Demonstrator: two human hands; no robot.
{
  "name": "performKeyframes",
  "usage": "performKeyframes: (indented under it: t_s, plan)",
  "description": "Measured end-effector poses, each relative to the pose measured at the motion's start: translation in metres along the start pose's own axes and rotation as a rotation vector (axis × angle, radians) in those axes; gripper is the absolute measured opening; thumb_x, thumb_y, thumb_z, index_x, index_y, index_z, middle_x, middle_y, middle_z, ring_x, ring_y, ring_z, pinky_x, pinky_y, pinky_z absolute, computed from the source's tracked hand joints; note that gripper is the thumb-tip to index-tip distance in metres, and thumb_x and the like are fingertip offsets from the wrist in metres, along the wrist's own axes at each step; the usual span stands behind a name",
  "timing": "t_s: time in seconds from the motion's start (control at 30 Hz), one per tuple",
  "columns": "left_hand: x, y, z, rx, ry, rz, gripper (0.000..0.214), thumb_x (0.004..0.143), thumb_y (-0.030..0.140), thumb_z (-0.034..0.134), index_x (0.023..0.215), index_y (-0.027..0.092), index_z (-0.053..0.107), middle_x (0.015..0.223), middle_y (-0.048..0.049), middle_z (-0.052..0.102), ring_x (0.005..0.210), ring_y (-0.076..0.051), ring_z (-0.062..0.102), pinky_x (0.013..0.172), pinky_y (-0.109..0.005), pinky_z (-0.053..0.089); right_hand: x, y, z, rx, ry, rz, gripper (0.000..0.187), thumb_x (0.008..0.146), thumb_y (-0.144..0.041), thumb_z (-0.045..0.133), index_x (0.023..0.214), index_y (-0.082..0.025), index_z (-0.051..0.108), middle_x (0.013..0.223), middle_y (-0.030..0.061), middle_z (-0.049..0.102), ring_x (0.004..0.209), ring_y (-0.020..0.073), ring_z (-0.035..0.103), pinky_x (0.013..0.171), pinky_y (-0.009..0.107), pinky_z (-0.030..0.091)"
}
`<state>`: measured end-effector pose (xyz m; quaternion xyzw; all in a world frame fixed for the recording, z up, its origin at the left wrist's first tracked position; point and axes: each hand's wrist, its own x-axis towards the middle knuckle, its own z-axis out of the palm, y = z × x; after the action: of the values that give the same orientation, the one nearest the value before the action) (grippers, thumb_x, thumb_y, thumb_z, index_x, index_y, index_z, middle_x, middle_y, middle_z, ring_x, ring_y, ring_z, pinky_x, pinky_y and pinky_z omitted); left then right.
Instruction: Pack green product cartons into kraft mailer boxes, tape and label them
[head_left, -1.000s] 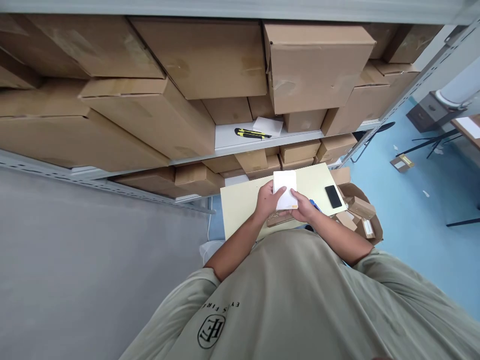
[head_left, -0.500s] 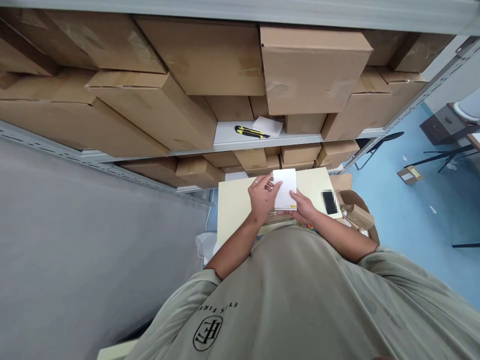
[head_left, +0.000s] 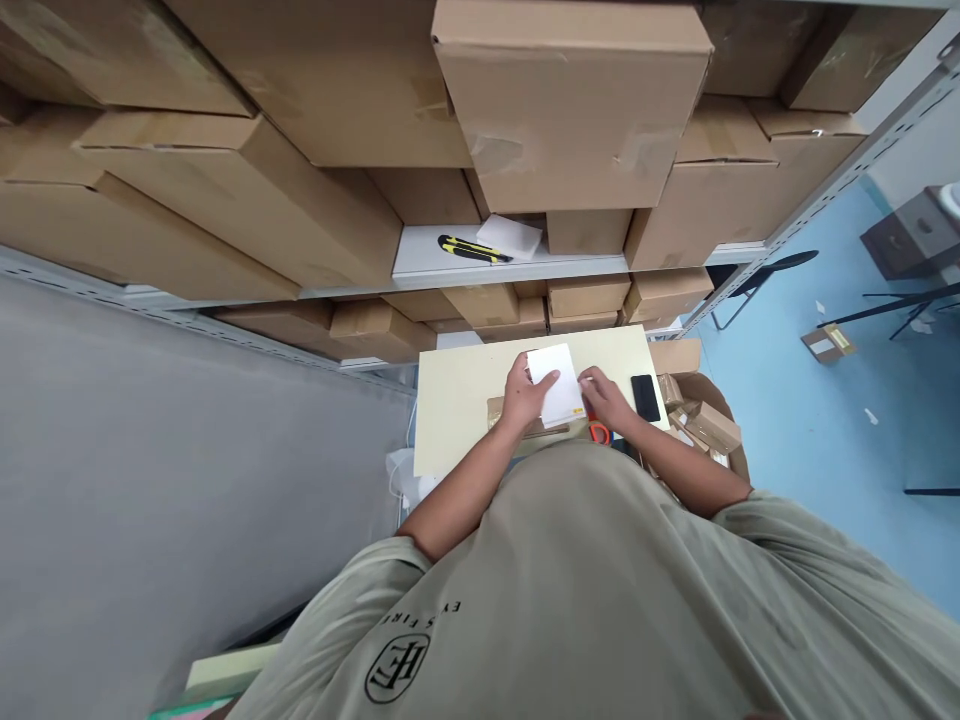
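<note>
My left hand (head_left: 523,394) grips a flat white box (head_left: 559,385) by its left side, with the thumb across the top face. The box has a small yellow mark at its lower right corner and is held tilted above the cream table (head_left: 450,400). My right hand (head_left: 606,400) is at the right edge of the box, its fingers curled together; what they pinch, if anything, is hidden. Just below that hand show the orange-red handles of scissors (head_left: 599,432). A brown cardboard piece (head_left: 495,410) lies under the white box, partly covered.
A black phone (head_left: 645,398) lies on the table's right side. Beyond it stands a large carton (head_left: 724,395) holding small boxes. Shelves ahead carry brown cardboard boxes (head_left: 577,120), a yellow-black utility knife (head_left: 472,249) and another white box (head_left: 510,237). A grey wall (head_left: 187,450) rises at left.
My right hand has come off the box's face and moved to its right edge. The white box has tilted within my left hand. Scissors handles and cardboard below show more; the view has shifted.
</note>
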<state>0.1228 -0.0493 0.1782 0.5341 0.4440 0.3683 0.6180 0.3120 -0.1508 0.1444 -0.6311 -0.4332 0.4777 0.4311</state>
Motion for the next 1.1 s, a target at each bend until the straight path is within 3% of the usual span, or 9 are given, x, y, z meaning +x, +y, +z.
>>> performKeyframes:
  t_s: [0.13,0.23,0.37,0.5,0.67,0.77,0.9,1.0,1.1]
  plan:
    - [0.003,-0.011,-0.01,0.012,0.113,-0.024,0.06,0.079,0.047,0.091,0.126,0.024,0.061,0.109,-0.0066,0.079,0.096,-0.024,0.077,0.084,-0.036,0.063,-0.001,0.077,-0.075,-0.665,0.187,0.157,0.038,0.111,-0.046,0.052,0.134,-0.02,0.067,0.133,0.0192,0.077,0.133,0.0368,0.066,0.118,0.05,0.052]
    - [0.0,-0.017,-0.019,0.106,0.183,-0.059,0.068,0.078,0.042,0.091,0.137,0.024,0.062,0.102,-0.0036,0.076,0.093,-0.023,0.074,0.078,-0.033,0.061,-0.01,0.134,-0.114,-0.968,0.021,0.297,0.043,0.107,-0.035,0.056,0.145,-0.017,0.065,0.175,0.022,0.055,0.167,0.0407,0.04,0.137,0.056,0.033]
    - [-0.01,-0.021,-0.021,0.159,0.183,-0.092,0.069,0.079,0.041,0.089,0.141,0.025,0.063,0.099,-0.0017,0.074,0.089,-0.022,0.073,0.077,-0.032,0.06,-0.012,0.177,-0.132,-1.124,-0.193,0.376,0.049,0.11,-0.043,0.057,0.152,-0.019,0.063,0.186,0.0172,0.043,0.177,0.0442,0.021,0.141,0.066,0.017]
    - [-0.018,-0.018,-0.016,0.134,0.142,-0.102,0.072,0.079,0.043,0.09,0.143,0.026,0.061,0.094,0.0,0.072,0.085,-0.022,0.074,0.075,-0.033,0.06,0.002,0.184,-0.133,-1.149,-0.235,0.399,0.054,0.112,-0.041,0.054,0.16,-0.017,0.057,0.186,0.02,0.04,0.178,0.0425,0.019,0.142,0.067,0.015]
    - [-0.022,-0.013,-0.013,0.137,0.157,-0.079,0.067,0.079,0.039,0.09,0.139,0.025,0.062,0.097,-0.0012,0.074,0.089,-0.022,0.075,0.076,-0.032,0.06,0.009,0.168,-0.135,-1.142,-0.242,0.403,0.052,0.111,-0.034,0.056,0.16,-0.016,0.057,0.186,0.0208,0.041,0.179,0.0411,0.018,0.143,0.065,0.016]
    - [-0.023,-0.01,-0.016,0.143,0.148,-0.076,0.061,0.082,0.037,0.088,0.136,0.025,0.063,0.101,-0.0028,0.075,0.092,-0.023,0.075,0.079,-0.034,0.061,0.012,0.143,-0.121,-1.031,-0.081,0.335,0.047,0.11,-0.037,0.058,0.153,-0.017,0.062,0.185,0.0213,0.042,0.178,0.0414,0.022,0.142,0.063,0.021]
    - [-0.017,-0.001,-0.02,0.169,0.154,-0.007,0.054,0.086,0.038,0.086,0.133,0.024,0.064,0.108,-0.0054,0.075,0.097,-0.023,0.074,0.082,-0.034,0.061,0.02,0.081,-0.068,-0.378,0.126,0.149,0.048,0.109,-0.052,0.058,0.149,-0.025,0.059,0.171,0.0204,0.058,0.161,0.0356,0.052,0.133,0.057,0.042]
    - [-0.012,0.009,-0.018,0.151,0.187,0.078,0.05,0.089,0.041,0.085,0.131,0.024,0.064,0.109,-0.0056,0.075,0.096,-0.022,0.073,0.083,-0.033,0.06,0.018,0.02,-0.02,0.3,-0.119,0.141,0.058,0.104,-0.066,0.066,0.152,-0.036,0.055,0.16,0.0111,0.07,0.14,0.0316,0.07,0.116,0.056,0.06]
    - [-0.009,0.019,-0.013,0.15,0.213,0.164,0.043,0.093,0.048,0.085,0.12,0.024,0.062,0.104,-0.0045,0.074,0.089,-0.021,0.072,0.078,-0.032,0.059,0.008,-0.036,0.016,0.678,-0.422,0.226,0.066,0.102,-0.074,0.068,0.155,-0.037,0.055,0.149,0.0086,0.076,0.122,0.0308,0.078,0.097,0.053,0.071]
